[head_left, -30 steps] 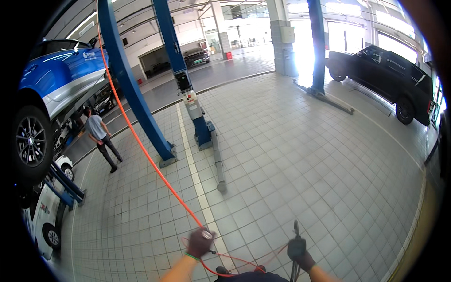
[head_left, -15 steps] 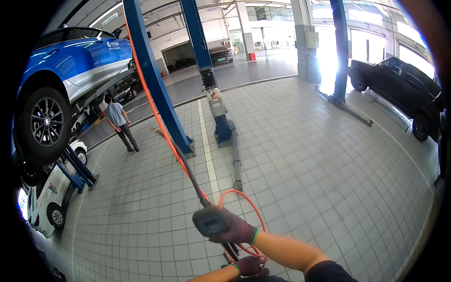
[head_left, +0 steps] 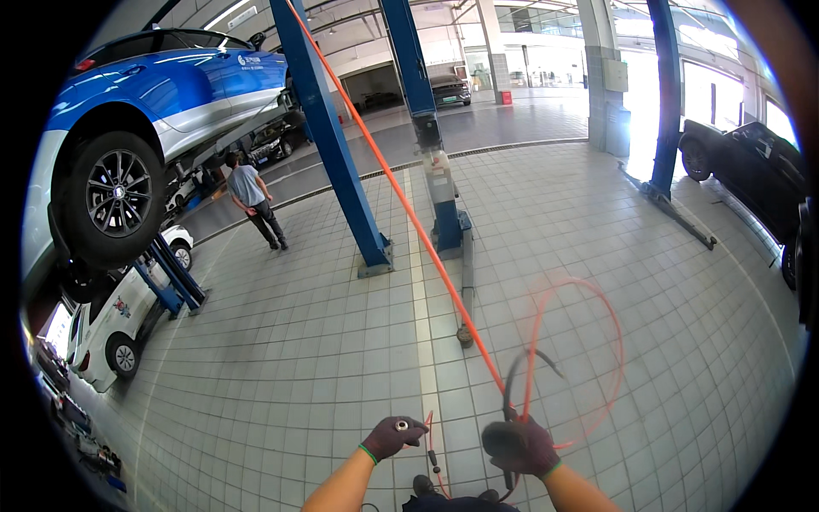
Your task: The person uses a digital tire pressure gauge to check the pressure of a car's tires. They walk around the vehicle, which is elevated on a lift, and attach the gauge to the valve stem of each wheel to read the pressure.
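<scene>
My right hand [head_left: 539, 449], in a dark glove, is closed round a black tire inflator gauge [head_left: 502, 442] with a short black hose [head_left: 514, 375] curving up from it. A taut orange-red air hose [head_left: 418, 230] runs down from the upper left to this hand. From the same hand a loose loop of red hose [head_left: 620, 341] swings out to the right, blurred. My left hand [head_left: 392, 438], also gloved, is closed on a small silver fitting [head_left: 401, 425]. Beside its fingertips hangs a thin red hose [head_left: 430, 427], with a black coupling [head_left: 434, 462] lower down.
A blue and silver car [head_left: 171, 85] is raised on a lift at the left, a white car [head_left: 115, 333] below it. Blue lift posts [head_left: 333, 154] stand ahead, with a low lift arm [head_left: 467, 294] on the tiles. A person [head_left: 252, 200] stands beyond; a black pickup [head_left: 755, 171] is at right.
My hands have moved apart: the right one with the gauge to the right, the left one up and leftward. The red hose loop has swung out wider. My view has turned slightly left.
</scene>
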Action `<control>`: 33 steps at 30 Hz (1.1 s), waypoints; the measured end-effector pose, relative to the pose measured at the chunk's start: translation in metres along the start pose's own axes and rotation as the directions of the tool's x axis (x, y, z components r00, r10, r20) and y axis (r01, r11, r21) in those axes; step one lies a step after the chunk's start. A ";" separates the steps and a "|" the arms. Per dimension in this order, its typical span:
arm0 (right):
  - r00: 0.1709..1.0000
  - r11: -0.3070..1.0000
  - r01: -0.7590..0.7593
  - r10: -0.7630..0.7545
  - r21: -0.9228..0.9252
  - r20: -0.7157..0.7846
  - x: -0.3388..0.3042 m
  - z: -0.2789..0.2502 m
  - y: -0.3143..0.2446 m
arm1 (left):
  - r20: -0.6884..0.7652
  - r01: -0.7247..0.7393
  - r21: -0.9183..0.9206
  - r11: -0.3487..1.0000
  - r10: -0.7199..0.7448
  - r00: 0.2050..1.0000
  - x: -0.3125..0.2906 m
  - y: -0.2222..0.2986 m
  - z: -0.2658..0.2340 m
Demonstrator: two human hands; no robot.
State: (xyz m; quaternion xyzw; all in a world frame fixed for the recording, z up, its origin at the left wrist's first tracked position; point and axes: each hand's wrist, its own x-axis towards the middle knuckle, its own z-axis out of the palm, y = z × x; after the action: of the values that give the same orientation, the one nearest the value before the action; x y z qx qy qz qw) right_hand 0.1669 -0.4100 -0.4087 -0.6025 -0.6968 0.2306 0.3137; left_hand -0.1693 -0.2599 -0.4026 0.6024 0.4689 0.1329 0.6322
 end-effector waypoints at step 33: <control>0.889 0.878 -0.431 0.453 -0.210 0.069 -0.195 0.055 0.045 | -0.062 0.176 0.270 0.947 -0.165 0.984 0.006 -0.043 0.028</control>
State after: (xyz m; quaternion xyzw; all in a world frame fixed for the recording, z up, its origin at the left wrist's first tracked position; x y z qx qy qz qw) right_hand 0.1741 -0.5915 -0.5100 -0.7583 -0.5763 0.2636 0.1532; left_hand -0.1623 -0.2838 -0.4476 0.6387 0.5451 0.0233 0.5425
